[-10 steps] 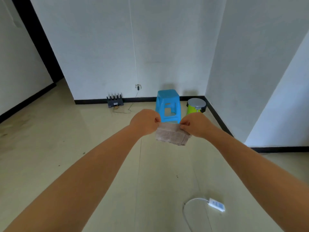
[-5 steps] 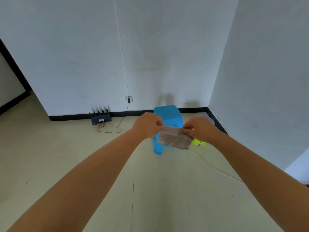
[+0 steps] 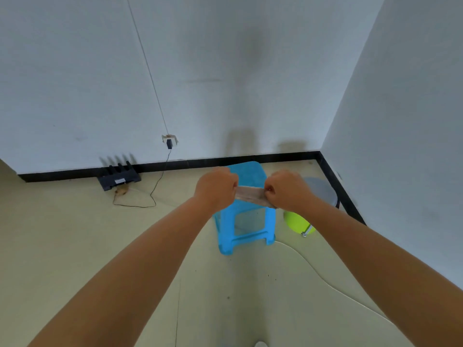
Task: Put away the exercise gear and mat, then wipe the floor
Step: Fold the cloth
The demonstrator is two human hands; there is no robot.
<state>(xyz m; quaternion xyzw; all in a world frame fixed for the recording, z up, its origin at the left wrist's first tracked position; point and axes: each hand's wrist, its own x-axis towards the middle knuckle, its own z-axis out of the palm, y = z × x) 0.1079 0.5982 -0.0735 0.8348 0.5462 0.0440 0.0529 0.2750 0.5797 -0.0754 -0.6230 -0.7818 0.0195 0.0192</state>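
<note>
A small folded beige-brown cloth [image 3: 250, 195] is stretched between my two hands, held out in front of me at arm's length. My left hand [image 3: 216, 187] grips its left end and my right hand [image 3: 288, 190] pinches its right end. The cloth hangs in the air right above the seat of a blue plastic stool [image 3: 246, 221]. The cream tiled floor [image 3: 75, 246] spreads below. No exercise gear or mat is in sight.
A lime-green bin with a grey lid [image 3: 312, 209] stands in the corner right of the stool. A black router [image 3: 119, 177] sits by the black skirting, its thin cable [image 3: 155, 194] running up to a wall socket. A white cable [image 3: 325, 279] snakes over the floor at right.
My view has come closer to the corner, so the stool and bin appear larger. The cloth has been folded narrower between my hands, which stay close together.
</note>
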